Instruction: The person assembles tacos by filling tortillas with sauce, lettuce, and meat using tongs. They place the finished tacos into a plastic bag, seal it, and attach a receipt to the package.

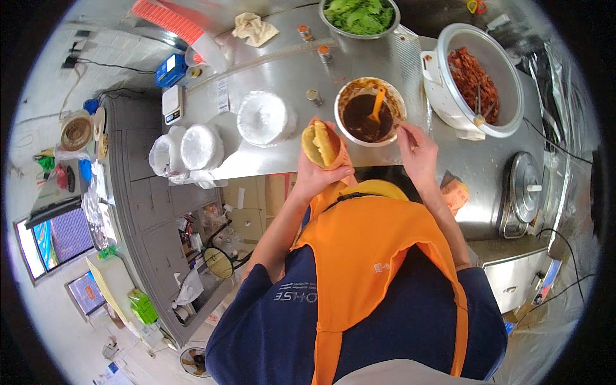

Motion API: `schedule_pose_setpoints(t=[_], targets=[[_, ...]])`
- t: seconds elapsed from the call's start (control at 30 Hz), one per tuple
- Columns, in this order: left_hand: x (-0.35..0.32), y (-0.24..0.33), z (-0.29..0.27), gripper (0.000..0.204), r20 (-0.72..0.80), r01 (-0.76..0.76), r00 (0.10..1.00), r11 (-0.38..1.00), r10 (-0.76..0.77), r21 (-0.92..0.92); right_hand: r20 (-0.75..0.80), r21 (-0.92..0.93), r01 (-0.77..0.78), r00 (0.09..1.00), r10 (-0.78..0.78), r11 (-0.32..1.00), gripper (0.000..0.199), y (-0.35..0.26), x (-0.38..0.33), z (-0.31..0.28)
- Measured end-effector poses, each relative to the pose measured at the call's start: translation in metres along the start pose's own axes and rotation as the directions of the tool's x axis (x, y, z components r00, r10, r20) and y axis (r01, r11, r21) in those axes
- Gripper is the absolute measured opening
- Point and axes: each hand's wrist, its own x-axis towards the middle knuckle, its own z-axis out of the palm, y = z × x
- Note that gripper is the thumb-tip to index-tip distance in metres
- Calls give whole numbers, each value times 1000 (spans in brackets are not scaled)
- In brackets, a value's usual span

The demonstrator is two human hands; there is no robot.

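My left hand is wrapped round a split bun in a printed paper sleeve, its open side facing up and pale filling or crumb showing inside. Just to its right stands a white bowl of dark brown sauce, with an orange spatula leaning in it. At the bowl's right rim my right hand is closed, thumb and fingers pinched together. What the pinch holds, if anything, is too small to make out. Another wrapped bun lies beside my right forearm.
A large white pot of chopped reddish meat stands back right, a metal bowl of green leaves behind. Several plastic-lined containers line the counter's left. Small spice jars stand mid-counter. A metal lid lies far right.
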Motion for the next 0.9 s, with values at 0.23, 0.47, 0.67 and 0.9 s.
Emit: schedule_pose_setpoints(t=[0.23, 0.47, 0.67, 0.9], targets=[[8, -4, -48, 113, -28, 2, 1000, 971, 5, 239, -431, -637, 41, 809, -400, 770, 32, -39, 79, -104], [39, -11, -61, 121, 145, 8, 989, 983, -35, 185, 104, -741, -313, 821, 561, 594, 64, 109, 193, -218], [39, -27, -80, 125, 147, -11, 989, 986, -14, 165, -138, -734, -372, 901, 412, 568, 54, 7, 127, -221], [39, -23, -85, 102, 125, 100, 986, 989, -113, 108, 220, -600, -179, 900, 376, 780, 45, -68, 11, -139]])
